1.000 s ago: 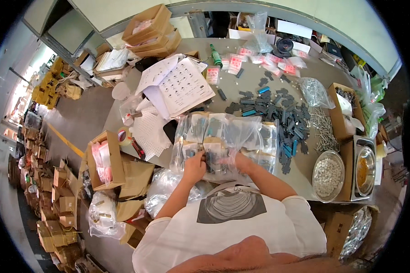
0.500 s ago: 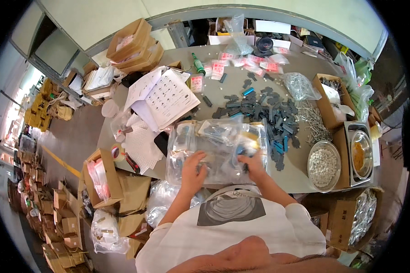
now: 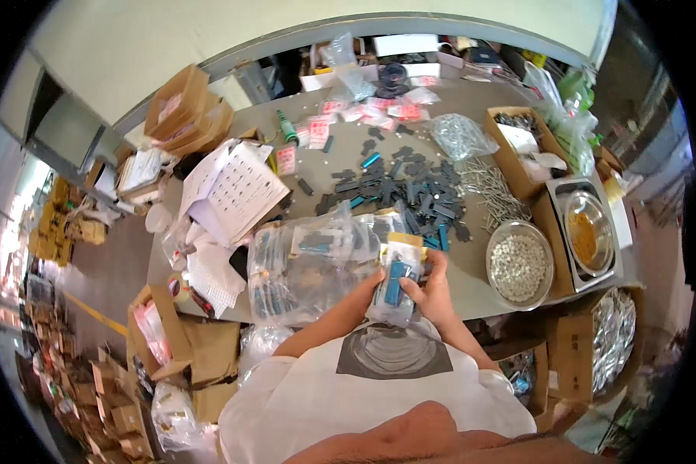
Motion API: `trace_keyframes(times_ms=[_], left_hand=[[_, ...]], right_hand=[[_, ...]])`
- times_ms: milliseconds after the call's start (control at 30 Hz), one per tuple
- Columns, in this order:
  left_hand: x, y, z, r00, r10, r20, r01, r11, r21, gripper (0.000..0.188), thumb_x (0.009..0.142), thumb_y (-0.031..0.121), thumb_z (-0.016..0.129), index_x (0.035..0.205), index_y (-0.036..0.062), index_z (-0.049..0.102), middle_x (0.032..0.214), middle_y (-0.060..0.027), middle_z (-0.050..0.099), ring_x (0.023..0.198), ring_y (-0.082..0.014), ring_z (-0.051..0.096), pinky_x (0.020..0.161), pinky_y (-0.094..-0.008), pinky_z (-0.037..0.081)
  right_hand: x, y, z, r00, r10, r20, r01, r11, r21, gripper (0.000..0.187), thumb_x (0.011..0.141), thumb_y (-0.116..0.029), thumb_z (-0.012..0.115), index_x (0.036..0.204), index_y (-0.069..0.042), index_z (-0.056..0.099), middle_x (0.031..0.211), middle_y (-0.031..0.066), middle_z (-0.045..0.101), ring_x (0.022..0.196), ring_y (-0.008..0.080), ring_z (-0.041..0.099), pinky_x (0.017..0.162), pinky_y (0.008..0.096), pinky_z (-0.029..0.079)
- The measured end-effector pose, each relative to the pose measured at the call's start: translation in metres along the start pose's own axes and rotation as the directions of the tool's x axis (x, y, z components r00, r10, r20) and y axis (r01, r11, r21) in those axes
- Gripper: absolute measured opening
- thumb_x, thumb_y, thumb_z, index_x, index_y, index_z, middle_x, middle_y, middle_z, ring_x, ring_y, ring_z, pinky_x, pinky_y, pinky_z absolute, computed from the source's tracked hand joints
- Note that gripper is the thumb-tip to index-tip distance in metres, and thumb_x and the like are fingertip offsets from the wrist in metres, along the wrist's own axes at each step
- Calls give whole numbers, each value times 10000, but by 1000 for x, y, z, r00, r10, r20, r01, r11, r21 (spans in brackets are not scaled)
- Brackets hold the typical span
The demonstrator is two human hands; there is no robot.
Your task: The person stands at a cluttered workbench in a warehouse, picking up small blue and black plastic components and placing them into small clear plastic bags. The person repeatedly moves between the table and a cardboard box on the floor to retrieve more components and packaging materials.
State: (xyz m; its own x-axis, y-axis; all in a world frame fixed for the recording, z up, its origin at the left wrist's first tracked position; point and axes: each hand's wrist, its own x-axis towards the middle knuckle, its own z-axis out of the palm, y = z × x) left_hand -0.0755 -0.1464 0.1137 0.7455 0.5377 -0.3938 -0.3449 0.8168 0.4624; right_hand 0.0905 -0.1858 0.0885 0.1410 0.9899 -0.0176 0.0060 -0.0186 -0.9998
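A small clear plastic packet (image 3: pixel 395 272) with blue pieces inside and a tan strip at its top is held close to my shirt. My left hand (image 3: pixel 366 294) grips its left side, fingers partly hidden by the packet. Round its right edge wrap the fingers of my right hand (image 3: pixel 434 291), with the thumb pressed on the front. To the left, a large clear plastic bag (image 3: pixel 309 274) lies on the table with several similar packets in it. Beyond the packet spreads a pile of dark grey and blue plastic pieces (image 3: pixel 410 193).
Long screws (image 3: pixel 493 193) lie loose beside a metal bowl of white pellets (image 3: pixel 520 267). Another bowl with orange contents (image 3: pixel 588 232) stands at the right. Printed sheets (image 3: pixel 236 193) and a dark phone (image 3: pixel 240 263) lie left. Cardboard boxes (image 3: pixel 158 332) crowd the table's edges.
My right hand has lifted the packet up from the large bag toward me and right. My left hand has left the bag and joined it on the packet. The view has shifted right.
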Motion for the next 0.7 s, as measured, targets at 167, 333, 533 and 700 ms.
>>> trace_keyframes(times_ms=[167, 333, 533, 700], left_hand=[[13, -36, -52, 995, 23, -101, -35, 992, -118, 596, 894, 445, 472, 1328, 44, 397, 1230, -136, 534, 1099, -253, 546, 948, -381, 438], [11, -34, -69, 965, 223, 139, -237, 966, 100, 694, 850, 550, 421, 1313, 33, 418, 1222, -131, 542, 1089, -272, 546, 937, -385, 438], [10, -32, -74, 976, -47, 212, 68, 994, -91, 791, 825, 625, 451, 1372, 65, 343, 1311, -123, 457, 1170, -251, 474, 990, -382, 375], [9, -34, -81, 978, -87, 189, 93, 995, -28, 786, 829, 615, 458, 1374, 63, 336, 1318, -115, 445, 1183, -242, 456, 997, -374, 361]], right_hand=[[2, -7, -19, 781, -570, 255, 596, 560, -575, 242, 707, -71, 664, 927, -8, 586, 985, 147, 579, 919, 322, 567, 775, 391, 484], [-9, -6, -22, 926, -317, 205, 343, 933, -109, 91, 838, -89, 589, 886, -29, 541, 842, 73, 574, 797, 189, 565, 706, 323, 476], [-12, -23, -30, 888, -171, 427, 212, 976, -50, 343, 813, -268, 686, 731, -43, 441, 675, 55, 480, 632, 188, 469, 560, 325, 376], [-7, -16, -33, 888, -403, 220, 437, 888, -140, 428, 772, -204, 724, 628, -45, 354, 659, 100, 433, 632, 282, 422, 589, 355, 367]])
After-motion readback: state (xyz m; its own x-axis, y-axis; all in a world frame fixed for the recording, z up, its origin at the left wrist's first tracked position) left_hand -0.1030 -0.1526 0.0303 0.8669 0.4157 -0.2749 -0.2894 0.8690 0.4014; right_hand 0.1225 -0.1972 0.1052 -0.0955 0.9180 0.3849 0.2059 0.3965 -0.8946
